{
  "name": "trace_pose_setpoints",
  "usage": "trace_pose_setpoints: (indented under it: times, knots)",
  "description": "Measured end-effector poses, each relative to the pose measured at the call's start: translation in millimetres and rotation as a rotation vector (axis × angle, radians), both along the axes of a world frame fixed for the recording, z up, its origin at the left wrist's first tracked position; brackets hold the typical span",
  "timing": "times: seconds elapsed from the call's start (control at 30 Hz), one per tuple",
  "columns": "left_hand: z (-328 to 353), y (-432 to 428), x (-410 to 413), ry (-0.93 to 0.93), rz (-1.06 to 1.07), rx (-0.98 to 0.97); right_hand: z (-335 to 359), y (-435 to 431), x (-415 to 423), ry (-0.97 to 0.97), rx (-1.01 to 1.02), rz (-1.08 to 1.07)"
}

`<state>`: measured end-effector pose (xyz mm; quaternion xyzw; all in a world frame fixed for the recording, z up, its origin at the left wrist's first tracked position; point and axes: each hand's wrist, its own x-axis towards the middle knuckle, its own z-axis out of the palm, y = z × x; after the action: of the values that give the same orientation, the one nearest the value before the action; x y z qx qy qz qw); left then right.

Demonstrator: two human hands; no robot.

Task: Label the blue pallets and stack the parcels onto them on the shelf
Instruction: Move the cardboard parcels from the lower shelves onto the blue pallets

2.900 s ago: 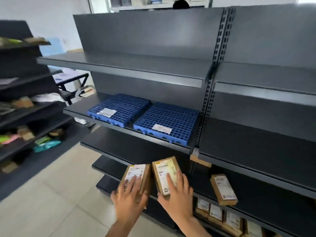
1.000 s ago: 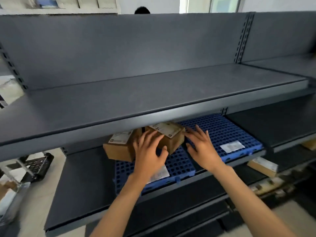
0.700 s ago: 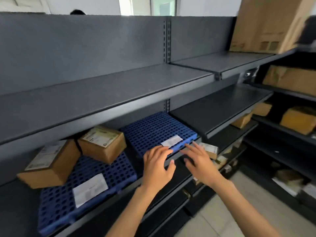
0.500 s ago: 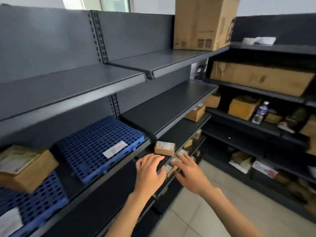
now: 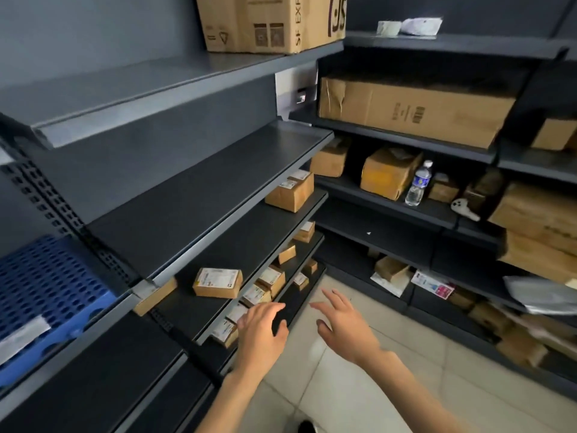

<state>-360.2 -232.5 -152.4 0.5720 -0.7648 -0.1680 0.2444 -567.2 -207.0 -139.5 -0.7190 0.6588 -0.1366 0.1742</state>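
Observation:
A blue pallet (image 5: 43, 295) with a white label (image 5: 22, 337) lies on the dark shelf at the far left edge. Several small brown parcels sit on the lower shelves, among them one with a white label (image 5: 217, 282) and a row of smaller ones (image 5: 265, 284). My left hand (image 5: 262, 334) hovers with fingers spread just above the small parcels at the lower shelf's edge, holding nothing. My right hand (image 5: 342, 326) is open over the floor beside that shelf, empty too.
A large cardboard box (image 5: 268, 21) stands on the top shelf. The right-hand rack holds a long carton (image 5: 412, 110), more boxes (image 5: 387, 173), a water bottle (image 5: 417, 184) and loose packets. Pale tiled floor (image 5: 352, 398) lies between the racks.
Both parcels were set down on the left blue pallet and released. My view has swung right and down; both empty hands have moved from the pallets to the lower shelves with loose parcels.

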Motion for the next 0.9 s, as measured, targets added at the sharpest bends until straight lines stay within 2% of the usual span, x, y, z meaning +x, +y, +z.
trace_pose_setpoints:
  times: [0.4, 0.63, 0.9]
  knots:
    - [-127, -212, -166, -0.038, 0.083, 0.196, -89, -173, -169, 0.044, 0.111, -0.026]
    - [-183, -290, -248, -0.091, 0.155, 0.322, -116, -276, -251, 0.152, 0.166, 0.071]
    - [-247, -339, -289, -0.06, 0.467, 0.329, -176, -403, -299, 0.184, 0.129, 0.352]
